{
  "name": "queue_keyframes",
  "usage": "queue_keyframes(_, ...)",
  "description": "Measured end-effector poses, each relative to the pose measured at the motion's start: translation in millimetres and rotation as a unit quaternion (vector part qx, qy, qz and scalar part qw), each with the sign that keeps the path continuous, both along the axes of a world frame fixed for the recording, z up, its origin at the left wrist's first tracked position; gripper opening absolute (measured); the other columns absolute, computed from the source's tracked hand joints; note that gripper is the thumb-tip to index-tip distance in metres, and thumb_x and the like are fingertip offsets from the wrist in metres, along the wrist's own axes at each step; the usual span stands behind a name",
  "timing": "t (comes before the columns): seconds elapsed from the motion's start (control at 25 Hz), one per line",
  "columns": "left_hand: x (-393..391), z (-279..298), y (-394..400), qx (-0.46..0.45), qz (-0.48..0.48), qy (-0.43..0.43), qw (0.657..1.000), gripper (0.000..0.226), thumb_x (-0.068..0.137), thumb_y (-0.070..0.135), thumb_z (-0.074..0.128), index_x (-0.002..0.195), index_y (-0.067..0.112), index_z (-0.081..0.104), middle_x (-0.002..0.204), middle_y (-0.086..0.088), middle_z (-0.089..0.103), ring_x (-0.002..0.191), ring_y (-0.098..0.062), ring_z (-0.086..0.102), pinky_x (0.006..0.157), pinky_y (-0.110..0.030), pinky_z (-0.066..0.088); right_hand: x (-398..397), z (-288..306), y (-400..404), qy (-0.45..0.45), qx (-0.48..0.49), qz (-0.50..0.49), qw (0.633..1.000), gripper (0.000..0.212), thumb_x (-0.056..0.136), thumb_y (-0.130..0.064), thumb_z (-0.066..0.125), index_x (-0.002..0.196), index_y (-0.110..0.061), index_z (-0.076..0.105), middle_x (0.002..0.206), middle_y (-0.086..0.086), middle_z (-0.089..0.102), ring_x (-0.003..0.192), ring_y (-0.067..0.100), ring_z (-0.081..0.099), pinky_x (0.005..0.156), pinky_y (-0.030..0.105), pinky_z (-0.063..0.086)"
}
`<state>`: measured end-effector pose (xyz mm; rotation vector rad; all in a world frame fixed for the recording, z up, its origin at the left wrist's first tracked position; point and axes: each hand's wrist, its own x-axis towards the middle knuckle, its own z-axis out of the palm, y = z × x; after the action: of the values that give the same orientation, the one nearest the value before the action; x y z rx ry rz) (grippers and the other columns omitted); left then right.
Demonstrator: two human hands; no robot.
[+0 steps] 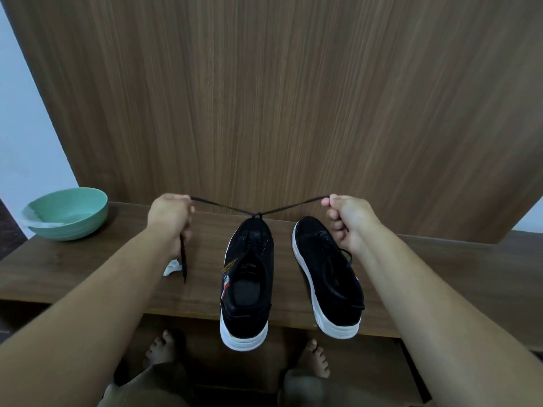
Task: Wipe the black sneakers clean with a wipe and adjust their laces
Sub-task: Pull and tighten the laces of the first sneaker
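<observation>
My left hand [172,214] and right hand [346,218] each pinch one end of the lace [235,208] of the left sneaker [249,277], fingers curled round it, pulling the two ends apart and taut above a crossing at the shoe's toe end. The loose tail hangs from my left hand. That sneaker sits mid-desk, its heel jutting over the front edge of the desk [88,274]. The right sneaker [326,277] lies just beside it, partly under my right wrist. A white wipe [172,268] lies under my left forearm. A green bowl [69,214] stands near the desk's far left corner.
</observation>
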<state>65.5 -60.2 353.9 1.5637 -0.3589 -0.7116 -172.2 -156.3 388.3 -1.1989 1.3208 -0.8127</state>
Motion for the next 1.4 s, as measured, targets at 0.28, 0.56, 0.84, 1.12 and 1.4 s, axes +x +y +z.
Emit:
queue_keyframes(0.28,12.2,-33.2,11.4,-0.159,0.129,0.330,0.922,0.023,0.099,0.019,0.030,0.082,0.016,0.045,0.046,0.007,0.036,0.035,-0.007,0.036,0.046,-0.022,0.041,-44.8,-46.7,-11.2,-0.006,0.131,-0.125,0.983,0.034,0.100,-0.021,0.040,0.069,-0.018,0.053,0.057,-0.005,0.036,0.047,0.010,0.025,0.045,0.023,0.020)
queue_keyframes(0.56,1.2,-66.5,12.8,0.049,-0.044,-0.316,0.947,0.016,0.096,0.019,0.039,0.093,0.015,0.054,0.067,0.003,0.049,0.057,-0.015,0.046,0.054,-0.028,0.037,-49.3,-57.3,-15.6,-0.020,0.166,-0.173,0.971,0.038,0.101,-0.019,0.038,0.065,-0.014,0.049,0.059,-0.003,0.033,0.049,0.011,0.023,0.045,0.026,0.022)
queue_keyframes(0.84,-9.5,-46.3,19.5,0.107,-0.275,-0.540,0.788,0.023,0.087,0.046,0.055,0.108,0.037,0.058,0.073,0.014,0.060,0.074,-0.007,0.060,0.066,-0.028,0.049,-37.5,7.1,4.8,0.096,-0.058,-0.052,0.992,0.019,0.088,-0.031,0.062,0.078,-0.016,0.068,0.060,-0.006,0.039,0.049,0.009,0.029,0.046,0.023,0.023)
queue_keyframes(1.12,-35.0,-8.1,13.6,0.076,-0.398,-0.535,0.741,0.035,0.094,0.043,0.044,0.129,0.047,0.043,0.090,0.022,0.060,0.084,0.000,0.055,0.080,-0.022,0.039,30.0,93.9,51.1,0.400,-0.469,0.234,0.752,0.020,0.086,-0.046,0.062,0.081,-0.028,0.069,0.090,-0.012,0.067,0.086,0.008,0.061,0.073,0.031,0.047)
queue_keyframes(1.4,-40.1,-18.8,15.1,0.057,-0.371,-0.499,0.781,0.019,0.095,0.032,0.044,0.084,0.030,0.059,0.078,0.010,0.063,0.076,-0.004,0.056,0.069,-0.024,0.042,55.7,53.5,17.7,0.388,-0.543,0.150,0.729,0.027,0.092,-0.048,0.051,0.098,-0.029,0.069,0.094,-0.012,0.067,0.086,0.013,0.061,0.071,0.030,0.047)
